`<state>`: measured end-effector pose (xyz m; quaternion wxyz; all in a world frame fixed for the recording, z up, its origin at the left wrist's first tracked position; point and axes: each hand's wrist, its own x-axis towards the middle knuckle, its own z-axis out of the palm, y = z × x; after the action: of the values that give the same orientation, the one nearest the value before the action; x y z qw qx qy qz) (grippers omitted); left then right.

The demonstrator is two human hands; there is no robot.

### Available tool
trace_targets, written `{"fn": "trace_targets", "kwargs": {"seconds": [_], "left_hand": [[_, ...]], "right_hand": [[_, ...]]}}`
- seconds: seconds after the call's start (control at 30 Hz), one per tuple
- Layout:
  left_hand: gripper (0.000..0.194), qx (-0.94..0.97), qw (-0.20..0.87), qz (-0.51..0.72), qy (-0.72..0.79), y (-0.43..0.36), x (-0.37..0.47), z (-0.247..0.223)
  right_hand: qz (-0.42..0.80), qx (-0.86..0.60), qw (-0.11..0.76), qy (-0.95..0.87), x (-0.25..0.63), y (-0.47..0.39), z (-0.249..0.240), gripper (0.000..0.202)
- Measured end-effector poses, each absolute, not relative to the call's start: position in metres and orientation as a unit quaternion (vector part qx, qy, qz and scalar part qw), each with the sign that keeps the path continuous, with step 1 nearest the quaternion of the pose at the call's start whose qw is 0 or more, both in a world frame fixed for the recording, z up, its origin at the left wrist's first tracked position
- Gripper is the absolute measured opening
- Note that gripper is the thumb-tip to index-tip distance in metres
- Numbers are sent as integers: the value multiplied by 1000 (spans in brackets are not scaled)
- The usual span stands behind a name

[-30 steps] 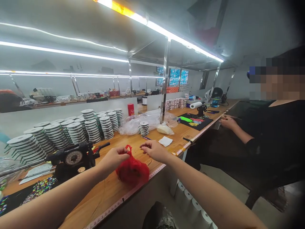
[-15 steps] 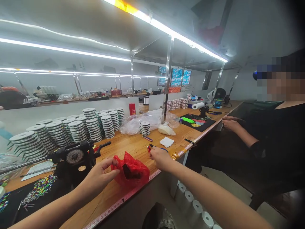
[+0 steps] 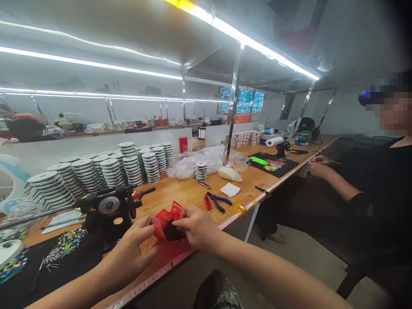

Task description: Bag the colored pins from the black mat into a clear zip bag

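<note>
A thin red plastic bag lies at the table's front edge with its mouth open, and something dark shows inside. My left hand pinches the left side of the bag's rim. At the right side of the mouth is my right hand, its fingers closed at the bag's opening beside the dark contents; what they grip is too small to tell. Just beyond, on the wood, are blue-handled pliers and a red tool. A folded white paper lies farther back.
A black winding machine stands left, near a black mat with beads. Stacked spools line the partition. A metal post rises mid-table. At right, a person's hands are by the table edge.
My right hand has moved left from the pliers to the red bag's mouth, leaving the pliers on the table. The view has shifted slightly.
</note>
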<state>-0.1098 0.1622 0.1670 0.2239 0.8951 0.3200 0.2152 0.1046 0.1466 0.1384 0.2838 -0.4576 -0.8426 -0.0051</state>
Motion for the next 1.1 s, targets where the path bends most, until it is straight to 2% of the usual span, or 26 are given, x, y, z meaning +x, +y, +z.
{"fn": "trace_targets", "kwargs": {"seconds": [0.1, 0.2, 0.33, 0.37, 0.43, 0.5, 0.57, 0.63, 0.67, 0.87, 0.93, 1.03, 1.1], "left_hand": [[13, 913, 185, 183, 315, 162, -119, 169], [18, 922, 160, 169, 309, 169, -120, 172], [22, 930, 162, 161, 287, 194, -101, 178], [23, 931, 162, 162, 285, 202, -93, 179], [21, 927, 164, 168, 292, 216, -75, 179], [21, 917, 167, 180, 315, 228, -56, 177], [23, 905, 159, 193, 343, 238, -41, 175], [25, 897, 144, 203, 366, 245, -30, 174], [25, 894, 135, 204, 376, 248, -27, 176], [34, 891, 75, 156, 419, 252, -35, 218], [29, 910, 76, 129, 388, 245, -40, 229], [30, 940, 112, 43, 320, 233, -39, 226], [32, 942, 133, -16, 306, 228, -34, 214]], "right_hand": [[91, -472, 344, -807, 124, 144, 156, 27], [153, -537, 346, -754, 144, 143, 165, 31], [256, -561, 254, -745, 145, 141, 154, 105], [248, -558, 245, -753, 139, 139, 149, 113], [184, -564, 254, -764, 123, 136, 140, 117], [104, -583, 264, -761, 108, 134, 132, 106], [45, -606, 266, -749, 98, 135, 128, 79], [27, -627, 271, -730, 97, 140, 128, 55], [39, -636, 278, -719, 99, 143, 129, 50], [194, -647, 347, -651, 116, 161, 133, 35], [245, -636, 370, -631, 119, 163, 132, 34], [332, -611, 391, -603, 120, 166, 129, 36], [328, -626, 398, -585, 121, 167, 126, 39]]}}
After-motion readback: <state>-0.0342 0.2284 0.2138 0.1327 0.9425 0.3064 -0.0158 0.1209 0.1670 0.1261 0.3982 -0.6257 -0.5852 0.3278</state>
